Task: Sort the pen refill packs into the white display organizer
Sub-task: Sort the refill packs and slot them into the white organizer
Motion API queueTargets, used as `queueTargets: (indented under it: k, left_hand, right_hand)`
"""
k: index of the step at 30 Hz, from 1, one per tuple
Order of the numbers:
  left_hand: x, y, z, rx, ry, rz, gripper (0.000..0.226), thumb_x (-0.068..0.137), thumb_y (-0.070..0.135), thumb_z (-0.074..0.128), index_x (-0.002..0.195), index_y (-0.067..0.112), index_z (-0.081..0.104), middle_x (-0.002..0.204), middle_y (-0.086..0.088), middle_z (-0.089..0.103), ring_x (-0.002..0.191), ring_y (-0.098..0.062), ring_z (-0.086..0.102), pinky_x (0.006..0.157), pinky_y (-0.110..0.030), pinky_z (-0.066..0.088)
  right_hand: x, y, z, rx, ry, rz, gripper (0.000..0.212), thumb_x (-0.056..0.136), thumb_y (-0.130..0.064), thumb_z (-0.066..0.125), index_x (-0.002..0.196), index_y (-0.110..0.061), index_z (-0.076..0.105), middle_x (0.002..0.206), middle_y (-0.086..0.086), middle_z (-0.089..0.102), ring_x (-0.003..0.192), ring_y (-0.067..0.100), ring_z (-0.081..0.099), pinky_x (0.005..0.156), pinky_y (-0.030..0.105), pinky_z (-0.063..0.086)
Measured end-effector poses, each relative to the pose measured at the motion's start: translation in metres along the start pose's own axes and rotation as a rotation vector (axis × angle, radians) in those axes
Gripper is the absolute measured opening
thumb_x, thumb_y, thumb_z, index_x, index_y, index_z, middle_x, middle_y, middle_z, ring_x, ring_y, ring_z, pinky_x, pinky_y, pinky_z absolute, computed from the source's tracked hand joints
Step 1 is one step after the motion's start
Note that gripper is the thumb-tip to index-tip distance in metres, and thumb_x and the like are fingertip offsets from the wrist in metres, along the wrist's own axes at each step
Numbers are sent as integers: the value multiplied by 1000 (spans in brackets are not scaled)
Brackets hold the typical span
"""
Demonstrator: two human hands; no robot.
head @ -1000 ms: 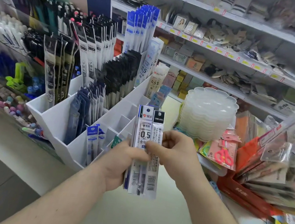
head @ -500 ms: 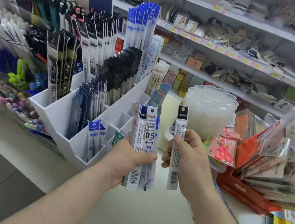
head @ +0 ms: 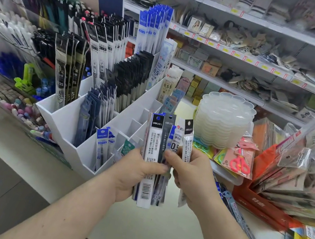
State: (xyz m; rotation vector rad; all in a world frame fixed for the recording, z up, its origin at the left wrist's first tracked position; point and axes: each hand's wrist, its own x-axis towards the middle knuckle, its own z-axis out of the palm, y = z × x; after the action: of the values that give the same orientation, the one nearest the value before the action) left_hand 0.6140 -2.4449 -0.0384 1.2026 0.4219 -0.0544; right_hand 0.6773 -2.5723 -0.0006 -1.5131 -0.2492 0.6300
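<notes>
Head view is showing two bare forearms reaching in from the near edge over a pale bench (head: 148, 233). Left hand (head: 134, 175) is gripping a fanned bundle of pen refill packs (head: 152, 159), thumb lying across the front of the white pack with the barcode, the other fingers curled behind and out of sight. Right hand (head: 191, 176) is holding a single white pack with a black header (head: 187, 141) upright in its curled fingers, while its thumb and forefinger are closing narrowly on the edge of the bundle's "0.5" pack. The two hands are almost touching, and the packs are standing upright between them, just in front of the organizer's near right corner.

Just behind and to the left, the white display organizer (head: 66, 125) is standing on the bench, stepped upward toward the far side. Its near compartments are holding a few blue-headed packs (head: 100, 147) and a green-topped pack (head: 127, 149); several small cells beside them are showing bare white walls. Farther compartments are carrying dark navy packs, black packs, and tall blue-and-white packs (head: 152, 29) at the far end.

To the right, a stack of clear scalloped plastic trays (head: 223, 118) is sitting near pink scissors in packaging (head: 240, 165) and a red box of bagged goods (head: 261, 207). Far behind, shop shelves (head: 252, 57) with yellow price tags are holding assorted small items.
</notes>
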Motion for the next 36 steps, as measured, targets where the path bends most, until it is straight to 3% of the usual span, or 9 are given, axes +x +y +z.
queueTargets:
  k: [3, 7, 10, 13, 15, 19, 22, 30, 36]
  left_hand:
    - [2, -3, 0, 34, 37, -9, 42, 84, -14, 63, 116, 13, 69, 103, -13, 75, 90, -25, 72, 75, -38, 58]
    - [8, -7, 0, 136, 148, 11, 42, 79, -9, 71, 114, 15, 69, 100, -8, 77, 95, -26, 73, 82, -43, 60]
    - [10, -8, 3, 223, 174, 27, 43, 74, 0, 76, 112, 21, 71, 99, -1, 77, 95, -20, 74, 87, -47, 59]
    - [6, -8, 11, 275, 138, 77, 43, 66, 8, 70, 107, 23, 73, 97, 2, 78, 95, -17, 74, 85, -43, 60]
    - [5, -10, 14, 281, 150, 94, 42, 66, 7, 68, 103, 24, 73, 93, 3, 78, 90, -14, 74, 81, -39, 61]
    - [6, -12, 12, 255, 152, 72, 40, 78, -8, 67, 102, 24, 73, 90, 1, 78, 87, -15, 74, 75, -34, 61]
    - [8, -12, 10, 275, 136, 52, 44, 70, -2, 71, 106, 24, 72, 97, -4, 77, 96, -24, 73, 88, -47, 59]
    - [5, -18, 6, 197, 77, -55, 39, 77, -7, 75, 110, 11, 66, 92, -5, 77, 91, -26, 73, 86, -45, 59]
    - [7, -9, 3, -165, 125, -94, 29, 89, -12, 48, 104, 5, 65, 83, -12, 74, 66, -22, 72, 59, -36, 60]
  right_hand:
    - [-2, 1, 1, -12, 8, 7, 13, 92, 0, 64, 88, -12, 67, 59, -11, 66, 43, -2, 55, 42, 9, 39]
    - [2, 10, -2, -189, 260, -152, 20, 82, -8, 79, 80, -21, 64, 59, -12, 65, 52, 0, 58, 50, 10, 42]
    - [2, 8, 3, -367, 181, -160, 20, 80, -14, 80, 68, -21, 66, 51, -18, 60, 47, -1, 53, 47, 12, 40]
    - [6, 7, 9, -644, 119, -54, 22, 68, -41, 82, 82, -26, 75, 71, -12, 73, 65, 2, 67, 59, 27, 56]
    - [9, 4, 10, -706, 125, -10, 24, 68, -40, 82, 87, -26, 76, 75, -9, 74, 69, 3, 69, 62, 28, 58]
    - [10, 1, 12, -490, 92, 14, 9, 78, -13, 78, 81, -21, 76, 76, -4, 76, 71, 12, 73, 66, 35, 62]
    - [11, -1, 10, -125, 131, 36, 23, 85, 2, 71, 68, -12, 64, 64, 0, 71, 49, 6, 64, 43, 20, 50]
    - [33, -15, -11, 310, 409, -20, 21, 95, -8, 62, 77, -14, 53, 60, 1, 54, 40, 8, 38, 37, 18, 31]
    - [36, -1, -25, 318, 199, 68, 6, 98, -8, 56, 103, -5, 57, 53, -1, 43, 39, 7, 33, 37, 19, 26]
